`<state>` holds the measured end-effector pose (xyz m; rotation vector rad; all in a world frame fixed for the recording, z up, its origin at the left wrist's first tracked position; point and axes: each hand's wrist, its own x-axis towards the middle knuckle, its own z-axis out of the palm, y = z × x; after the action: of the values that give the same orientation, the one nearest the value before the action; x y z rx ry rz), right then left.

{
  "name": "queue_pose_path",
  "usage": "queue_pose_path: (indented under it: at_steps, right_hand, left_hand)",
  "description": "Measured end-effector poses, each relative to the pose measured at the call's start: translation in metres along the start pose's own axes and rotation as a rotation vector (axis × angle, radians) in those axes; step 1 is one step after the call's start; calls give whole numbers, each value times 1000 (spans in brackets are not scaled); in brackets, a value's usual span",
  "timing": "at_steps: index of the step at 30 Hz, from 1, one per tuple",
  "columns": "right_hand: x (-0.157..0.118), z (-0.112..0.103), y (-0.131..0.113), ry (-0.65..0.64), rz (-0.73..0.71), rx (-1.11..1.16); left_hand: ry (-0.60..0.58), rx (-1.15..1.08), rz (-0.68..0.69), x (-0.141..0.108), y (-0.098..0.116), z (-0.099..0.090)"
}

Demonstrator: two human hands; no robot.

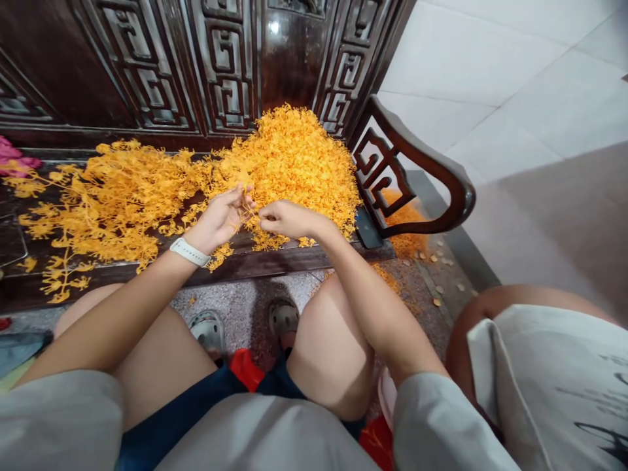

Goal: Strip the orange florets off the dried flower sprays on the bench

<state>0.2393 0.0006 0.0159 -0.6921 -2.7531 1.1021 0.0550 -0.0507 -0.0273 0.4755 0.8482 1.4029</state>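
A large heap of small orange-yellow pieces (304, 163) lies on a dark wooden bench (245, 263). Left of it spreads a looser pile of yellow branching strands (127, 196). My left hand (223, 216), with a pale wristband, is palm up at the heap's front edge, its fingers curled round a thin yellow strand. Close to its right, my right hand (284, 218) is closed, knuckles up, with its fingertips pinched at the strand between the hands. What lies inside the right fingers is too small to make out fully.
The bench's curved armrest (436, 170) stands right of the heap, a dark phone-like object (367, 227) beside it. Something pink (17, 157) is at far left. Orange bits (405, 229) lie beyond the armrest. Another person's leg and pale bag or clothing (554, 379) show at lower right.
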Motion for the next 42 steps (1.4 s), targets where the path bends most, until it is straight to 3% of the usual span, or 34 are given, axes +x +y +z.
queue_pose_path:
  at_steps: [4,6,8,9,10,11,12,15,17,18,20,24,28,30,34,37,38,41,42]
  right_hand:
    - [13,7,-25,-108,-95,171]
    - [17,13,-42,-358,-142,299]
    - [19,17,-60,-710,-171,391]
    - [18,18,-67,-827,-178,416]
    - [18,16,-73,-857,-180,433]
    - [18,14,-76,-793,-180,453]
    - [19,10,-77,-651,-176,486]
    - [28,-4,-65,33,-83,701]
    - [37,-10,-52,467,58,882]
    - [42,-11,-46,609,139,958]
    - [51,-8,-37,687,261,1036]
    - [64,9,-35,419,251,888]
    - [74,28,-35,367,187,713]
    - [74,32,-36,266,125,661]
    - [67,24,-39,-200,-51,631]
    - [68,24,-41,-406,-120,661]
    - [69,28,-44,-578,-141,660]
    - [72,49,-56,-1266,-225,601]
    - [72,54,-61,-1369,-249,592]
  left_hand:
    - [80,-36,122,-2,11,-17]
    - [180,-60,165,3,23,-29]
    - [305,-87,221,10,42,-45]
    - [353,-81,271,13,52,-53]
    - [381,-54,333,16,62,-61]
    - [388,-11,401,17,70,-68]
    - [377,40,467,17,76,-73]
    - [352,172,616,15,81,-80]
    - [369,239,682,14,78,-78]
    - [377,271,709,13,75,-77]
    - [373,334,742,12,69,-71]
    - [299,425,720,8,54,-56]
    - [220,483,704,6,42,-44]
    - [273,464,717,7,41,-43]
    - [400,371,634,10,43,-50]
    - [419,269,578,13,47,-57]
    - [456,238,572,16,50,-60]
    - [641,188,566,28,67,-76]
    - [678,192,570,32,74,-82]
